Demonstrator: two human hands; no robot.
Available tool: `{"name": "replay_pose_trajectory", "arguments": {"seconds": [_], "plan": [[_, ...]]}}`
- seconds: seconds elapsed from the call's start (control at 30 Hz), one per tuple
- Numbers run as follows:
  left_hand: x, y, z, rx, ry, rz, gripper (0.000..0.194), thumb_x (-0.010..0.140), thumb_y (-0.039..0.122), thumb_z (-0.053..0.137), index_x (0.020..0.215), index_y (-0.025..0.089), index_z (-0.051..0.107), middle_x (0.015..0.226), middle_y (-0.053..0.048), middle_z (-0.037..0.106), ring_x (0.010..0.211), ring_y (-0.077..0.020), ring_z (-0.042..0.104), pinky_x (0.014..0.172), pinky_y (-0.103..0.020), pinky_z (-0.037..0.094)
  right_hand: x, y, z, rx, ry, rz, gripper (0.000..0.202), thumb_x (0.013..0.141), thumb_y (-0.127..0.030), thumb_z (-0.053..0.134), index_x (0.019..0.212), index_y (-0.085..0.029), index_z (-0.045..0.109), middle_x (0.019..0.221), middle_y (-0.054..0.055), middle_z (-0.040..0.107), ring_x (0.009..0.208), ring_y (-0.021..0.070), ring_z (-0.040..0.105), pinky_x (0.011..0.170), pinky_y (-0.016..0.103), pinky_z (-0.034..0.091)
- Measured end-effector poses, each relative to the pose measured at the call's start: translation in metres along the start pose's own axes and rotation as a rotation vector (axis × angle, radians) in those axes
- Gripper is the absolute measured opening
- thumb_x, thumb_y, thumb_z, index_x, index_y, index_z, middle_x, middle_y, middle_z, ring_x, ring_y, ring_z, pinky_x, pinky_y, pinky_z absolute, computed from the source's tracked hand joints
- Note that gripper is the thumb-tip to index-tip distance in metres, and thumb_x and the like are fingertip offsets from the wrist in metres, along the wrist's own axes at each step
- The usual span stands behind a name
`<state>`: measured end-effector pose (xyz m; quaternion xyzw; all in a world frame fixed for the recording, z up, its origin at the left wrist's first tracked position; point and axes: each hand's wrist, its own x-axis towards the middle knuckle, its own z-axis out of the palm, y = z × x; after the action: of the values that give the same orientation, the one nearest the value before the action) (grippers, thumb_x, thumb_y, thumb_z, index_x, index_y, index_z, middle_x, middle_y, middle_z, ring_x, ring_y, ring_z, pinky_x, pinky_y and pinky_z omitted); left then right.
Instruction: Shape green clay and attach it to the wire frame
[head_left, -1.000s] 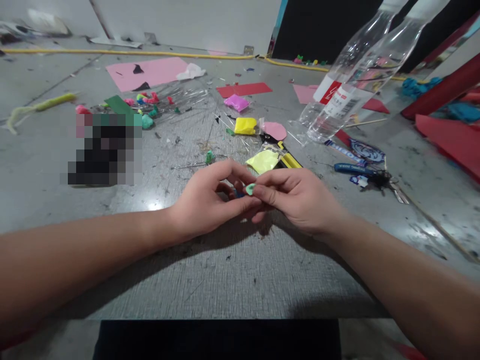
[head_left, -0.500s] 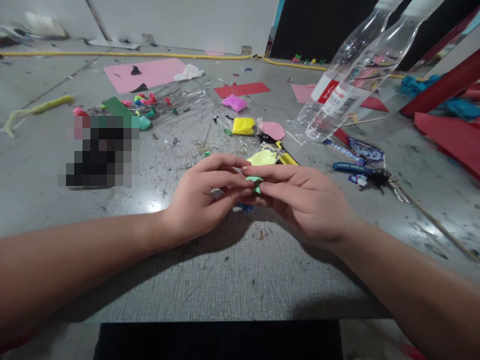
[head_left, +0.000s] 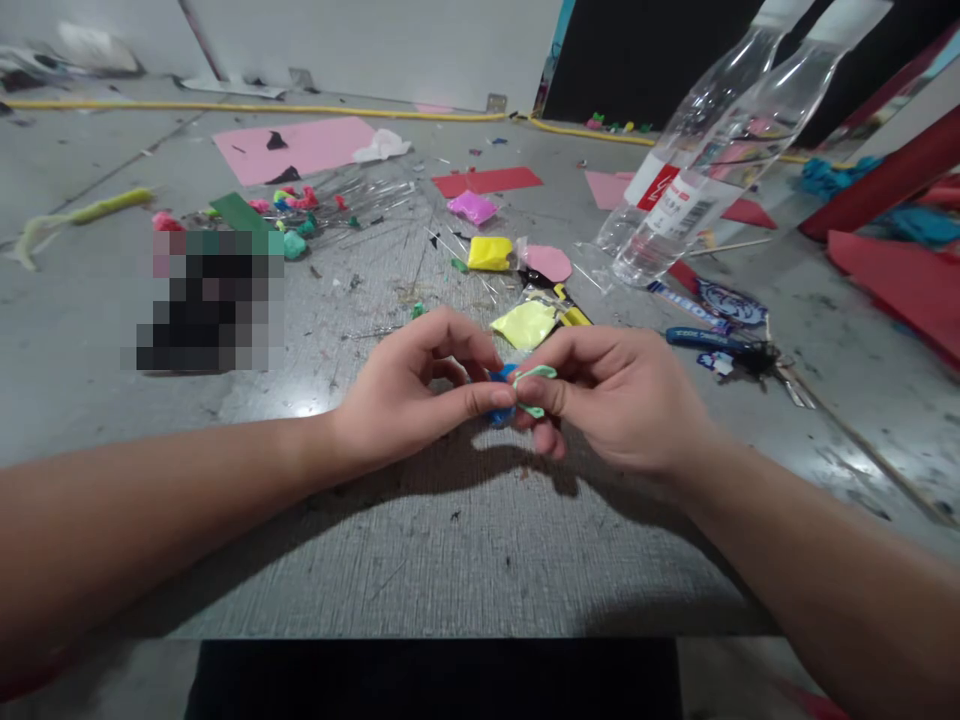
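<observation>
My left hand (head_left: 420, 392) pinches a small blue piece (head_left: 502, 398) between thumb and fingers, near the middle of the view. Right against it, my right hand (head_left: 619, 400) grips a thin, light green piece (head_left: 541, 373), which is bent around its thumb tip. The two pieces meet or overlap between my fingertips, above the grey table (head_left: 465, 560). Just beyond the hands lies a pale yellow-green packet (head_left: 525, 324). Farther back are a bright yellow packet (head_left: 490, 253) and a purple packet (head_left: 472, 207).
Two clear bottles (head_left: 660, 222) stand at the back right. Keys with a blue strap (head_left: 701, 339) lie right of my hands. A pixelated dark object (head_left: 206, 315) is at left, near colourful clay lumps (head_left: 296, 243). Pink paper (head_left: 300, 145) and red paper (head_left: 487, 181) lie behind.
My fingers have shifted their hold, and the blue piece now shows more clearly. The green piece has moved slightly right and down, and the pale yellow-green packet is less covered.
</observation>
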<state>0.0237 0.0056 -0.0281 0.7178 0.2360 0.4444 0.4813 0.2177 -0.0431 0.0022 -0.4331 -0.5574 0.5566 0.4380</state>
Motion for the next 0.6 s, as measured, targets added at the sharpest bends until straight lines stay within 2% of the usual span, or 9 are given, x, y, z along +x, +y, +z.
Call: {"name": "replay_pose_trajectory", "arguments": {"seconds": [0.1, 0.2, 0.3, 0.43, 0.53, 0.6], "plan": [[0.0, 0.001, -0.001, -0.037, -0.047, 0.06, 0.032, 0.076, 0.037, 0.089, 0.086, 0.02, 0.064, 0.085, -0.004, 0.07, 0.075, -0.016, 0.067, 0.066, -0.029, 0.056, -0.006, -0.002, 0.003, -0.032, 0.039, -0.064, 0.021, 0.079, -0.033, 0.088, 0.077, -0.021, 0.072, 0.056, -0.004, 0.068, 0.045, 0.0119, 0.066, 0.041, 0.02, 0.056], [0.0, 0.002, 0.0, -0.021, -0.051, 0.074, 0.028, 0.078, 0.032, 0.088, 0.081, 0.02, 0.062, 0.083, -0.003, 0.068, 0.075, -0.0164, 0.066, 0.065, -0.03, 0.055, -0.007, 0.0, 0.003, -0.068, 0.002, -0.134, 0.002, 0.088, -0.021, 0.077, 0.089, -0.021, 0.078, 0.067, -0.002, 0.075, 0.057, 0.0133, 0.074, 0.056, 0.024, 0.064], [-0.001, 0.001, 0.001, 0.052, 0.052, 0.029, 0.026, 0.08, 0.027, 0.083, 0.077, 0.02, 0.059, 0.08, -0.002, 0.065, 0.071, -0.0147, 0.063, 0.062, -0.028, 0.053, -0.004, 0.005, 0.0, -0.103, -0.068, -0.138, 0.022, 0.09, -0.014, 0.068, 0.106, -0.023, 0.081, 0.091, 0.001, 0.081, 0.079, 0.0168, 0.079, 0.078, 0.032, 0.067], [0.0, -0.002, 0.003, 0.067, 0.133, -0.067, 0.024, 0.081, 0.028, 0.081, 0.079, 0.02, 0.059, 0.076, 0.0, 0.062, 0.067, -0.0132, 0.061, 0.057, -0.026, 0.052, 0.0, 0.01, -0.003, 0.023, -0.122, -0.079, 0.033, 0.09, -0.018, 0.069, 0.12, -0.028, 0.078, 0.114, 0.003, 0.079, 0.095, 0.0199, 0.078, 0.095, 0.043, 0.064], [0.0, -0.003, 0.002, 0.061, 0.133, -0.067, 0.027, 0.082, 0.033, 0.082, 0.079, 0.02, 0.058, 0.077, 0.0, 0.063, 0.067, -0.0135, 0.06, 0.057, -0.026, 0.053, 0.003, 0.011, -0.004, 0.107, -0.114, -0.013, 0.024, 0.091, -0.027, 0.074, 0.113, -0.03, 0.081, 0.113, 0.002, 0.079, 0.097, 0.0201, 0.078, 0.098, 0.044, 0.063], [0.001, -0.002, 0.002, 0.067, 0.11, -0.024, 0.031, 0.082, 0.039, 0.083, 0.078, 0.02, 0.058, 0.078, -0.001, 0.064, 0.069, -0.0143, 0.061, 0.059, -0.027, 0.054, 0.005, 0.011, -0.005, 0.106, -0.094, 0.012, 0.019, 0.087, -0.034, 0.08, 0.105, -0.029, 0.083, 0.105, 0.002, 0.081, 0.094, 0.0205, 0.078, 0.096, 0.044, 0.064]]}}
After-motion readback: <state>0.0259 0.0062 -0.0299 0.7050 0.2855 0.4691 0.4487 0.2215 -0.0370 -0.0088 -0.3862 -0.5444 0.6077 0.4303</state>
